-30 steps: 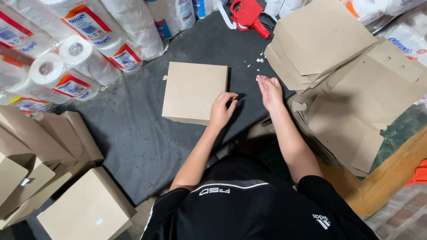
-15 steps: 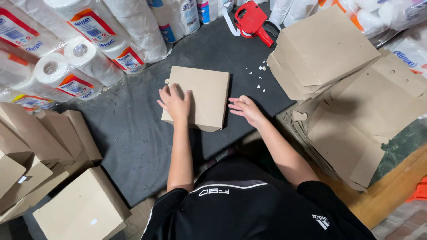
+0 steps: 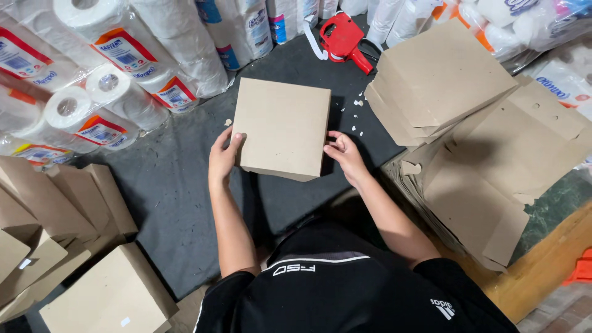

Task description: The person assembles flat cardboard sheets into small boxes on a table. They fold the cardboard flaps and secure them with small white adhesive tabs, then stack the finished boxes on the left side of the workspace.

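Since 0.5 s ago both hands have shifted: left hand [image 3: 223, 157] has slid off the box top to its left edge, right hand [image 3: 345, 155] has come in from the mat to the right edge, and the box sits a bit nearer the body.

Head view, only one given: flat square brown cardboard box [image 3: 283, 126] is held btwn the two hands over the dark grey floor mat [image 3: 179, 185]. Near edge looks slightly raised, though can't tell if the far edge is touching the mat. Left grip: fingers curled round the left edge, thumb on top, closed on the box. Right grip: fingertips pinching the right side near the lower corner, also closed on it.

Handling, my read: thin card, light, fairly stiff when folded but dents at corners and walls flex if squeezed. Matte, not slippery. Best held at opposite edges w/ flat fingers, as now.

Around: stack of flat cardboard blanks [image 3: 444, 80] to the right, red tape dispenser [image 3: 342, 37] beyond the box, wrapped paper-towel rolls [image 3: 117, 92] at left, folded boxes [image 3: 92, 296] lower left.
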